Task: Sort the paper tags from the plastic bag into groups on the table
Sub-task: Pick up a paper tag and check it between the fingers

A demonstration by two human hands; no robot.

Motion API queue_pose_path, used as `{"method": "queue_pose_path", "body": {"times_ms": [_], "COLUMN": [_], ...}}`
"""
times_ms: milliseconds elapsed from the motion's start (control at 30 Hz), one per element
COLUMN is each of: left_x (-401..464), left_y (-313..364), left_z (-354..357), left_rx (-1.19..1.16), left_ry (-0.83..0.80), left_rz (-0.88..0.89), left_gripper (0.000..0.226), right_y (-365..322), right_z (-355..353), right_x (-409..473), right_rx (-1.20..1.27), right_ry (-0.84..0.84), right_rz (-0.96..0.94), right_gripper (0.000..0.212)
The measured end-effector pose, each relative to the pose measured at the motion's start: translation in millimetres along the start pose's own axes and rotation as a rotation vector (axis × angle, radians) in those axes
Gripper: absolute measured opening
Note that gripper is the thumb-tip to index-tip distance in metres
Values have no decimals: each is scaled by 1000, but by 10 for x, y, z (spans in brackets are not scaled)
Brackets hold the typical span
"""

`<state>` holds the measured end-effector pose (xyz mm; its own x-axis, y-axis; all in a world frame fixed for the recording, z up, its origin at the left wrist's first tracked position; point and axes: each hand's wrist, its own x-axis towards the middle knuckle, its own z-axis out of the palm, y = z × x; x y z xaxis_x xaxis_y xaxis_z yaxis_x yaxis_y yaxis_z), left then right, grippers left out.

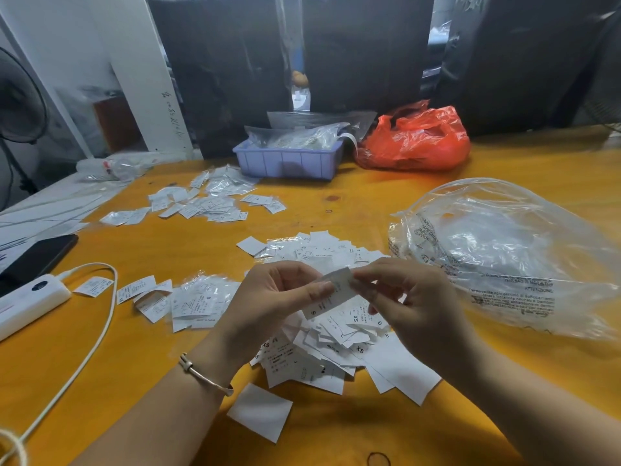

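Above the middle of the yellow table (336,196), both hands hold one white paper tag (331,295) between them, over a loose heap of tags (336,334). On one side the left hand (268,297) pinches the tag with its thumb laid across the face and the other fingers curled behind; a thin bangle (205,375) circles that wrist. Opposite it, the right hand (413,297) nips the tag's upper end between thumb and fingertips, its remaining fingers loosely bent. An "S" shows near the tag's lower end. Just to the right of the hands lies the clear plastic bag (504,250), crumpled, with printed warning text on it; whether any tags are inside it I cannot tell. Left of the heap sits a smaller group of tags (188,302), some in clear sleeves, and farther back another spread (205,205). At the far edge stand a lilac tray (285,161) filled with packets and, beside it, a red bag (416,139). Along the left edge lie a white power bank (27,302) with its cable (100,317) and a dark phone (37,257). One blank slip (260,412) lies near the left forearm.
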<state>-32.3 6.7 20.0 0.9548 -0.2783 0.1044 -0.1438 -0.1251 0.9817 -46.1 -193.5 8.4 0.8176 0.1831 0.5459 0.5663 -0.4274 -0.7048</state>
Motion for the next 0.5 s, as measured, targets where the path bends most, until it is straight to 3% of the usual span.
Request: {"method": "queue_pose_path", "body": {"times_ms": [133, 300, 400, 500], "left_x": [8, 12, 22, 4], "left_y": [-17, -26, -28, -19], "left_z": [-1, -11, -34, -24], "left_rx": [11, 5, -41, -40], "left_ry": [11, 73, 114, 54], "left_rz": [-2, 23, 30, 39], "left_gripper": [15, 16, 14, 15], "right_y": [6, -43, -60, -54], "right_z": [7, -17, 11, 46], "right_x": [1, -23, -25, -33], "right_rx": [-39, -75, -112, 5], "right_ry": [-59, 69, -18, -58], "right_rz": [13, -4, -7, 55], "right_gripper": [17, 30, 30, 29]}}
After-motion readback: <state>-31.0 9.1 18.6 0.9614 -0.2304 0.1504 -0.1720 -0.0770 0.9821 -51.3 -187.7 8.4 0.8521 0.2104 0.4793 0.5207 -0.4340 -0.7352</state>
